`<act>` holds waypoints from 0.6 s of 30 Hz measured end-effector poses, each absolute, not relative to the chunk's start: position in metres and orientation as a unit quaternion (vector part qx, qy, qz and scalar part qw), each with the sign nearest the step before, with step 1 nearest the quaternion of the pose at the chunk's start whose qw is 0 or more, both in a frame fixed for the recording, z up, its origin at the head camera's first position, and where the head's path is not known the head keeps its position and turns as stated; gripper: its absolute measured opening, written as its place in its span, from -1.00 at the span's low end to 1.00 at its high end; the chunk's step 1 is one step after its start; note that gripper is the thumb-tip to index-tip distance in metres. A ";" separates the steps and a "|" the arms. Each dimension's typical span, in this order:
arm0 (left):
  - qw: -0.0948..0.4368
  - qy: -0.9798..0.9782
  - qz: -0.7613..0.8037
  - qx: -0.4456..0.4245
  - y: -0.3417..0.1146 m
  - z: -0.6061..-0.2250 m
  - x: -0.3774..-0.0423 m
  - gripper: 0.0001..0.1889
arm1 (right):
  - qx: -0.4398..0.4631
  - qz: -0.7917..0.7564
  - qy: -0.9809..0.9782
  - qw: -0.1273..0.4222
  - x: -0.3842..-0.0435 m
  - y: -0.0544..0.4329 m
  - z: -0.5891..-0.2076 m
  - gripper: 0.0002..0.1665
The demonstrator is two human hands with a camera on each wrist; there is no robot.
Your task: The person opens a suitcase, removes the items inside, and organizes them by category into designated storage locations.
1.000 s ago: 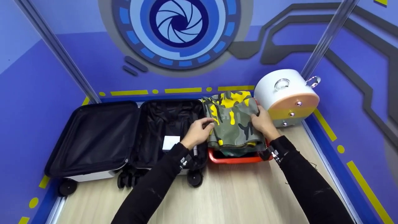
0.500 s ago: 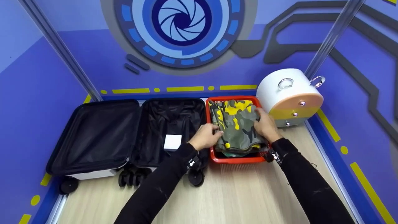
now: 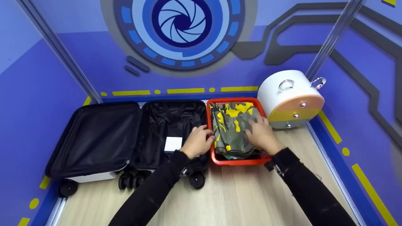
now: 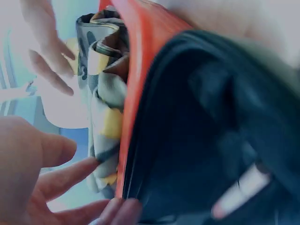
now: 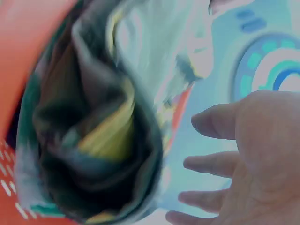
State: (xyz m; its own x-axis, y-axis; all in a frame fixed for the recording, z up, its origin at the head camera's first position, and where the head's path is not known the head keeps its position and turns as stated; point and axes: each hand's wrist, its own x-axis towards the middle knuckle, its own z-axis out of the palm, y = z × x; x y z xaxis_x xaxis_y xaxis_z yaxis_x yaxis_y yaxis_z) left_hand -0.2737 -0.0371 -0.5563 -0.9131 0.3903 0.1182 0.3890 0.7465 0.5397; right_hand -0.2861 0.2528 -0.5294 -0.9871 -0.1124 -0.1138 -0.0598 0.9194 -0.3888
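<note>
A folded camouflage cloth (image 3: 234, 128) in green, grey and yellow lies inside a red plastic basket (image 3: 238, 162). Its thick rolled fold (image 5: 101, 145) fills much of the right wrist view. My right hand (image 3: 262, 133) hovers over the cloth's right side, fingers spread and holding nothing. At the basket's left rim is my left hand (image 3: 198, 141), its fingers loosely bent and holding nothing. In the left wrist view, the left fingertips (image 4: 91, 164) overlap the cloth's edge and the rim. An open black-lined suitcase (image 3: 157, 125) stands left of the basket, with a small white box (image 3: 173, 144) inside.
The suitcase's other half (image 3: 100, 138) lies opened out to the left, black wheels (image 3: 197, 180) toward me. Right of the basket stands a white rounded cabinet (image 3: 284, 81) with coloured drawers and metal rings. Blue printed walls (image 3: 201, 83) close off the back and sides.
The cloth has gone down into the basket, so its red rim now shows. My right hand has let go of the cloth's right edge and moved over it; my left hand has drawn back leftward.
</note>
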 end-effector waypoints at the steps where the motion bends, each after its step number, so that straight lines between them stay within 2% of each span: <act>1: -0.018 0.940 0.263 0.215 -0.042 -0.557 -0.268 -0.69 | -0.057 -0.193 0.978 0.058 -0.280 0.247 -0.529 -0.31; 5: -0.107 0.952 0.156 0.240 -0.061 -0.560 -0.243 -0.67 | -0.109 -0.200 0.974 0.013 -0.253 0.232 -0.524 -0.43; 7: -0.135 0.951 0.137 0.243 -0.072 -0.560 -0.230 -0.67 | -0.144 -0.203 0.969 0.010 -0.239 0.228 -0.522 -0.48; 10: -0.139 0.948 0.156 0.239 -0.091 -0.562 -0.212 -0.65 | -0.208 -0.208 0.955 0.040 -0.221 0.224 -0.522 -0.52; 14: -0.101 0.949 0.201 0.223 -0.113 -0.569 -0.192 -0.68 | -0.234 -0.208 0.944 0.104 -0.201 0.220 -0.533 -0.51; 18: -0.131 0.954 0.183 0.199 -0.131 -0.585 -0.173 -0.72 | -0.188 -0.196 0.958 0.090 -0.190 0.214 -0.554 -0.50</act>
State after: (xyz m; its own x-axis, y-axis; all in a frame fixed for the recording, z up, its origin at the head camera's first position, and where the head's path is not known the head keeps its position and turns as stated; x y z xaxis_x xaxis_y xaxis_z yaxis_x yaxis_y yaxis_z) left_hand -0.1733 -0.1312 -0.5847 -0.8867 0.3316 0.3220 0.4273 0.8539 0.2972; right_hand -0.1897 0.2143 -0.5540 -0.9126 -0.3966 -0.0992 -0.3258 0.8522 -0.4094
